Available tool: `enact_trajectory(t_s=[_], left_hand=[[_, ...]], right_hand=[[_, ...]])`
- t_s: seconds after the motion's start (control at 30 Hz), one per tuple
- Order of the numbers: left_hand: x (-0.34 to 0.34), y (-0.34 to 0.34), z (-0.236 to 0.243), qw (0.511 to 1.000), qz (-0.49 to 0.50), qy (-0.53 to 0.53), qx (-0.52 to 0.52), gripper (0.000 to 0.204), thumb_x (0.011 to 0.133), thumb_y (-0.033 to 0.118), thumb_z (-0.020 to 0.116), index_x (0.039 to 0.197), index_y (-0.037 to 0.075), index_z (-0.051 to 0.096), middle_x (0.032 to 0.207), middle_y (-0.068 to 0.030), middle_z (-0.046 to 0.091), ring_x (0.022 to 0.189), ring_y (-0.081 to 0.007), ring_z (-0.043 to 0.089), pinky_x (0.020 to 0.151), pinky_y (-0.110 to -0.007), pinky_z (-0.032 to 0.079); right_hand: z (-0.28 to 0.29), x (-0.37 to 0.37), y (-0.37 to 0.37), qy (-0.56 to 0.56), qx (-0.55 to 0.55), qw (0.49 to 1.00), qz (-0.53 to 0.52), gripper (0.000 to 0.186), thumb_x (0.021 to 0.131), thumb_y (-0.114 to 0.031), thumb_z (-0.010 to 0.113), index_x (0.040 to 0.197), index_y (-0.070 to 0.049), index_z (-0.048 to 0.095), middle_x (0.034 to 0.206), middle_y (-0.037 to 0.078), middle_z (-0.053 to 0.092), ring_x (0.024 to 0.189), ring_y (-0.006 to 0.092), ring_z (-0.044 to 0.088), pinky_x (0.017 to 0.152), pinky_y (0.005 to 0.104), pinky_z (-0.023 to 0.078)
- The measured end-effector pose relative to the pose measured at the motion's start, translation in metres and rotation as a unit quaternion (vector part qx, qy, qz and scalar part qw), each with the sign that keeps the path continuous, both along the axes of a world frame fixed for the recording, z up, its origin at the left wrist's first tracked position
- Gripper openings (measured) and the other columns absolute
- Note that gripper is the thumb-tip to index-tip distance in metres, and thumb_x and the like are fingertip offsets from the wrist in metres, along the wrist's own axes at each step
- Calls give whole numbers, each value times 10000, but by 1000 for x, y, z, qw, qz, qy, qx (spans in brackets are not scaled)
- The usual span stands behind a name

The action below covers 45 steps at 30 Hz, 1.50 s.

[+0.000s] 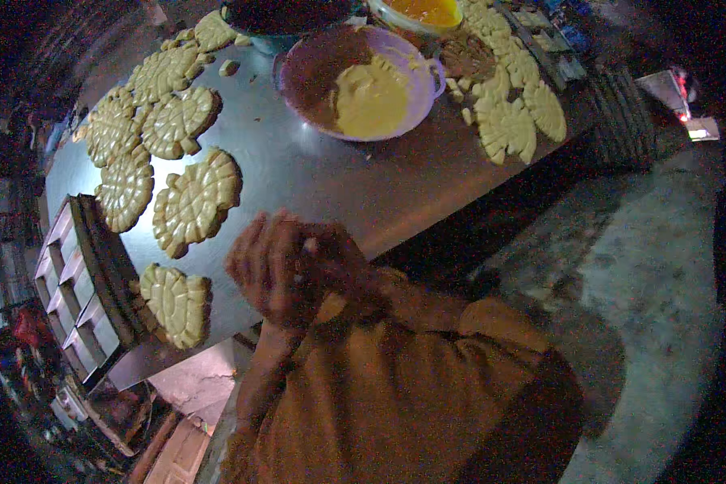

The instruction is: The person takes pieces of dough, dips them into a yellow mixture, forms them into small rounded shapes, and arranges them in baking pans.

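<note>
My two hands are held together above the near edge of the metal table (298, 173), blurred by motion. The fingers of my left hand (268, 262) are curled in. My right hand (337, 254) is closed against it, its fingertips largely hidden. Whatever lies between them, if anything, I cannot make out. Nearest to my left hand are a flattened cluster of pale dough pieces (198, 202), pressed edge to edge, and a smaller dough cluster (175, 305). Beyond my hands stands a purple basin (421, 109) with soft yellow dough (371, 97) in it.
More dough clusters (109, 129) lie along the table's left side, and others (504, 121) at the far right. A stack of metal trays (77, 282) with square compartments sits at the left edge. Behind the basin are a dark tub (286, 20) and a yellow bowl (423, 12).
</note>
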State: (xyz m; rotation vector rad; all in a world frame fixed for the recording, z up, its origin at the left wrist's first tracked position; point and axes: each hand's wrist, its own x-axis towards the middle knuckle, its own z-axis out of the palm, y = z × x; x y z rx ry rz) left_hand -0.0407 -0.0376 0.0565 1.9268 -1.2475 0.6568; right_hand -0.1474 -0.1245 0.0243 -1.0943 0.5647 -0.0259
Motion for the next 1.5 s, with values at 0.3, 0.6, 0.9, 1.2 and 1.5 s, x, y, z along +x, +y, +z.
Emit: enact_trajectory(t_s=[0.3, 0.6, 0.9, 1.2, 1.5], left_hand=[[-16, -75, -64, 752, -455, 476, 11, 709, 834, 611, 596, 1180, -7, 573, 1094, -147, 633, 978, -296, 622, 875, -391, 476], [-21, -33, -73, 720, -39, 693, 14, 345, 988, 317, 504, 1108, 25, 645, 1137, -98, 648, 1093, -220, 576, 994, -378, 403], [-13, -11, -66, 741, 121, 656, -75, 231, 991, 226, 527, 1029, 40, 658, 965, -67, 650, 864, -160, 586, 805, -301, 465], [-23, -11, -96, 680, 39, 722, -122, 220, 970, 217, 568, 1042, 27, 651, 1052, -91, 657, 980, -184, 618, 883, -326, 481], [-30, -69, -53, 329, -199, 889, -250, 500, 967, 381, 551, 1305, 18, 488, 1157, -122, 608, 1049, -218, 605, 958, -368, 483]], right_hand=[[-7, -50, -57, 37, 25, 998, 54, 257, 844, -120, 685, 1087, -34, 701, 990, 72, 712, 872, 161, 673, 773, 296, 541], [25, 22, -321, 120, -452, 870, 158, 250, 860, -126, 638, 1078, -11, 683, 979, 80, 703, 858, 175, 673, 770, 298, 541], [-1, 88, -414, 212, -592, 601, 494, 169, 755, -182, 636, 809, -23, 647, 829, 146, 667, 752, 314, 673, 665, 373, 544], [34, 94, -400, 48, -579, 477, 660, 253, 839, -148, 678, 1073, -58, 648, 1063, 98, 657, 1032, 221, 623, 806, 371, 525], [21, 55, -220, -66, -87, 958, 265, 785, 793, -57, 746, 1444, -83, 308, 1263, 84, 551, 1185, 197, 530, 1018, 343, 450]])
